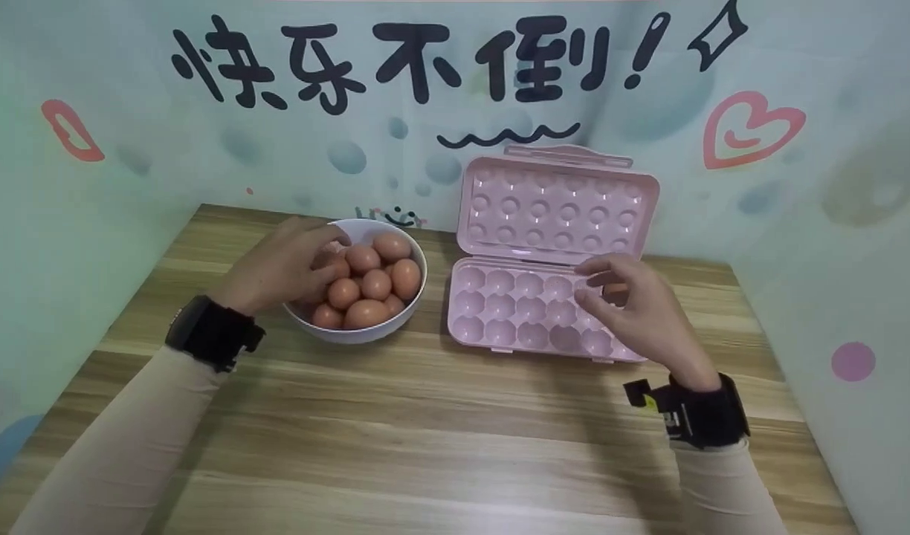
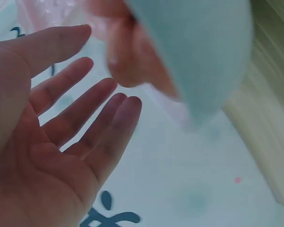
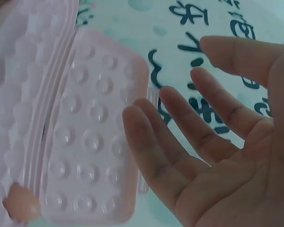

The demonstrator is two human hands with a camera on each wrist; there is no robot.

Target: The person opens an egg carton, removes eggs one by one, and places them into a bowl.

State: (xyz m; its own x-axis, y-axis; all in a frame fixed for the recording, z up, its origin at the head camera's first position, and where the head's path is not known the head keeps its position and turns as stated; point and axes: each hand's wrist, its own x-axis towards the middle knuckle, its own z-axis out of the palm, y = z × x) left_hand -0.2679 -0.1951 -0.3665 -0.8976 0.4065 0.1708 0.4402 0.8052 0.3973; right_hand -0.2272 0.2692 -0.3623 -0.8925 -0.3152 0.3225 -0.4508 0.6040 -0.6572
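A white bowl (image 1: 351,336) heaped with brown eggs (image 1: 376,284) stands on the left of the table. My left hand (image 1: 280,264) reaches over the bowl's left rim, its fingers beside the eggs. In the left wrist view that hand (image 2: 61,137) has spread, slightly bent fingers and an empty palm. To the right lies a pink egg box (image 1: 499,349) with its lid (image 1: 563,212) raised. Above the box's right end hovers my right hand (image 1: 637,308), fingers loosely bent and holding nothing. One egg (image 3: 21,202) sits in the box, partly hidden by the right hand in the head view.
Both things stand on a wood-grain table (image 1: 395,446). A pale printed backdrop (image 1: 395,171) with black lettering rises right behind the bowl and lid, and continues along both sides. A black strap with a camera (image 1: 213,332) wraps each wrist.
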